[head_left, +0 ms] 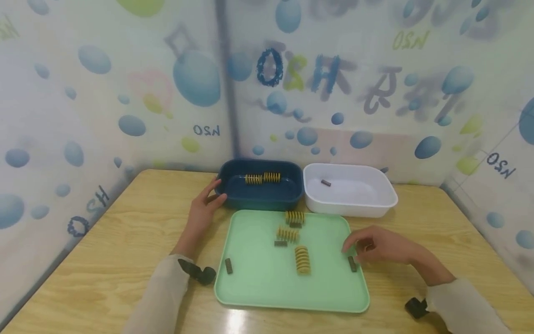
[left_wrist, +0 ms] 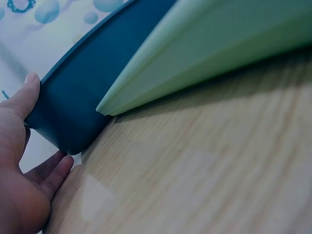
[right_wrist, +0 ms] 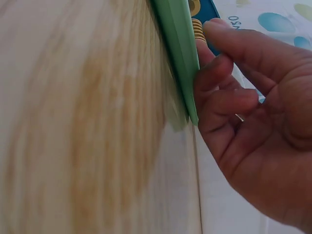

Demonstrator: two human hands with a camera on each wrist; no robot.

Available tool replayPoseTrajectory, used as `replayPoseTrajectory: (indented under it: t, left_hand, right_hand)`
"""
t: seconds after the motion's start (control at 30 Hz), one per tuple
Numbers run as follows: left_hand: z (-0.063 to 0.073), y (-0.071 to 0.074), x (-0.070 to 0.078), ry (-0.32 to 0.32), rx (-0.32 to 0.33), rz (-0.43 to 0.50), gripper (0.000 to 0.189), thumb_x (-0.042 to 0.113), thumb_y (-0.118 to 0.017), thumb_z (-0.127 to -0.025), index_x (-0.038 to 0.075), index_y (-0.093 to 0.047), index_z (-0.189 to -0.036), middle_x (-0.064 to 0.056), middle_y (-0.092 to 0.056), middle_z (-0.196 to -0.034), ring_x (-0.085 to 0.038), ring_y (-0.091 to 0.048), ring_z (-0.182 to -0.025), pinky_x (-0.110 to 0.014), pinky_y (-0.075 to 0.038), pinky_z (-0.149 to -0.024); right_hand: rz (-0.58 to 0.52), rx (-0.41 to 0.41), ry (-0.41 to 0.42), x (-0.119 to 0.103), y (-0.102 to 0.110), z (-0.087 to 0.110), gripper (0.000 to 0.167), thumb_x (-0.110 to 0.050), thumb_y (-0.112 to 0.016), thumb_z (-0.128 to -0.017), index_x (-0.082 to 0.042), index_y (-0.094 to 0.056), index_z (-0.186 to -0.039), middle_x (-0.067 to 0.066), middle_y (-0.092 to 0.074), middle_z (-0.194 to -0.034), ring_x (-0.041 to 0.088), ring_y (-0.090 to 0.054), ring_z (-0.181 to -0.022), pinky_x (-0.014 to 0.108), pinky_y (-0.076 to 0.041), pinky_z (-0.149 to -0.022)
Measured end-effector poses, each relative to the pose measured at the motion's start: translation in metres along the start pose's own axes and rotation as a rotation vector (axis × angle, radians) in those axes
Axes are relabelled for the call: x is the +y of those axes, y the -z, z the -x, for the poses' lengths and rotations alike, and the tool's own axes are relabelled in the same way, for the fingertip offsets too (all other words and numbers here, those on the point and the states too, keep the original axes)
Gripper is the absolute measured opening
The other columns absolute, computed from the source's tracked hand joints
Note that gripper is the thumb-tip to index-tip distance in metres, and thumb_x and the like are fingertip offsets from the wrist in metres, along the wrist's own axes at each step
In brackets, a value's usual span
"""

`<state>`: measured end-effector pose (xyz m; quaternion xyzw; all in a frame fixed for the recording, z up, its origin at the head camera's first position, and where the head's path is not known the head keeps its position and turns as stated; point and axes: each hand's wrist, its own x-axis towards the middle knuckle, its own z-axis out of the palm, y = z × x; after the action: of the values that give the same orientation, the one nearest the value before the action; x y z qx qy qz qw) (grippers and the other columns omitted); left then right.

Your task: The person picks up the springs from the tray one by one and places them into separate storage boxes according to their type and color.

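Fingers of the left hand (head_left: 203, 206) lie spread against the left end of the dark blue bin (head_left: 258, 204). Rightward, the green tray (head_left: 258, 287) carries yellow coils (head_left: 302, 260) and dark blocks (head_left: 281, 243). By its right rim lies the rightmost dark block (head_left: 352, 264), long axis roughly fore-and-aft, just nearside of the right hand (head_left: 378, 245), much the nearer one. That hand arches in from the right, fingers bent, thumb and index apart; thumb contact with the block is unclear.
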<state>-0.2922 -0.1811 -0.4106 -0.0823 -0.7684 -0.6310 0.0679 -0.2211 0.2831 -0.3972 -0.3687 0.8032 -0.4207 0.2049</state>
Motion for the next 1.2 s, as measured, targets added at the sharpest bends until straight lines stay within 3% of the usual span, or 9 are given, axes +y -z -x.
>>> replayPoseTrajectory:
  t: [0.07,0.17,0.33,0.4,0.53,0.67,0.9,1.07,1.2]
  left_hand:
    - [0.003,-0.001,0.008,-0.005,0.000,-0.010,0.054,0.015,-0.062,-0.095,0.005,-0.042,-0.144,-0.007,-0.025,-0.156,-0.037,-0.045,-0.126,-0.040,-0.038,-0.101]
    - [0.005,0.000,0.010,-0.013,-0.002,-0.021,0.055,0.017,-0.062,-0.095,0.005,-0.041,-0.144,-0.008,-0.025,-0.156,-0.037,-0.045,-0.126,-0.037,-0.039,-0.101]
    - [0.001,0.003,-0.001,-0.025,-0.012,-0.021,0.058,0.021,-0.064,-0.094,0.006,-0.040,-0.145,-0.007,-0.024,-0.156,-0.037,-0.045,-0.126,-0.028,-0.042,-0.097]
    - [-0.001,0.004,-0.005,-0.022,-0.014,-0.016,0.058,0.021,-0.064,-0.094,0.008,-0.041,-0.145,-0.005,-0.024,-0.156,-0.036,-0.045,-0.126,-0.033,-0.041,-0.099]
    - [0.002,0.002,0.002,-0.006,-0.015,-0.017,0.055,0.019,-0.062,-0.095,0.008,-0.041,-0.145,-0.004,-0.024,-0.156,-0.035,-0.044,-0.127,-0.044,-0.036,-0.103]
    - [0.006,-0.001,0.011,0.001,-0.014,-0.019,0.053,0.016,-0.060,-0.096,0.006,-0.040,-0.145,-0.006,-0.024,-0.156,-0.036,-0.043,-0.128,-0.046,-0.035,-0.104]
    - [0.005,-0.001,0.010,0.000,-0.020,-0.007,0.053,0.015,-0.060,-0.096,0.005,-0.040,-0.144,-0.006,-0.024,-0.156,-0.036,-0.043,-0.128,-0.046,-0.034,-0.105]
    - [0.006,-0.001,0.010,0.005,-0.013,-0.012,0.053,0.016,-0.061,-0.096,0.006,-0.041,-0.144,-0.006,-0.024,-0.156,-0.035,-0.044,-0.127,-0.043,-0.036,-0.103]
    - [0.005,-0.001,0.010,0.002,-0.009,-0.020,0.053,0.016,-0.061,-0.095,0.006,-0.042,-0.144,-0.006,-0.025,-0.156,-0.035,-0.045,-0.126,-0.033,-0.039,-0.100]
  right_hand:
    - [0.008,-0.007,0.004,0.000,-0.001,-0.001,0.022,-0.006,-0.068,-0.088,-0.012,-0.068,-0.110,0.003,-0.067,-0.094,0.009,-0.056,-0.072,0.027,-0.050,-0.061]
    - [0.018,-0.021,0.009,0.000,-0.002,-0.002,0.021,-0.009,-0.067,-0.089,-0.013,-0.068,-0.109,0.004,-0.068,-0.097,0.009,-0.056,-0.072,0.026,-0.050,-0.062]
    - [-0.009,-0.038,0.008,0.000,-0.004,-0.004,0.021,-0.006,-0.067,-0.089,-0.012,-0.068,-0.109,0.005,-0.068,-0.098,0.009,-0.056,-0.071,0.025,-0.050,-0.063]
    - [-0.035,-0.046,0.010,0.000,-0.005,-0.004,0.023,-0.002,-0.065,-0.088,-0.010,-0.068,-0.109,0.007,-0.068,-0.098,0.012,-0.058,-0.072,0.026,-0.051,-0.063]
    - [-0.066,-0.055,0.004,0.000,-0.007,-0.005,0.030,0.007,-0.062,-0.084,-0.010,-0.068,-0.109,0.008,-0.069,-0.097,0.019,-0.062,-0.075,0.028,-0.052,-0.065]
    - [-0.016,-0.020,-0.032,0.002,-0.009,-0.007,0.034,0.008,-0.063,-0.080,-0.014,-0.070,-0.105,0.004,-0.069,-0.094,0.014,-0.059,-0.075,0.027,-0.050,-0.065]
    - [0.035,0.014,-0.089,0.005,-0.012,-0.008,0.027,-0.003,-0.069,-0.082,-0.020,-0.072,-0.103,0.000,-0.069,-0.096,0.010,-0.052,-0.076,0.026,-0.048,-0.065]
    - [0.060,0.017,-0.063,0.006,-0.012,-0.007,0.024,-0.017,-0.074,-0.083,-0.020,-0.071,-0.107,-0.001,-0.067,-0.097,0.010,-0.050,-0.075,0.024,-0.045,-0.062]
    - [0.088,0.021,-0.029,0.005,-0.012,-0.007,0.026,-0.020,-0.075,-0.082,-0.020,-0.071,-0.108,-0.002,-0.066,-0.097,0.011,-0.049,-0.072,0.023,-0.044,-0.060]
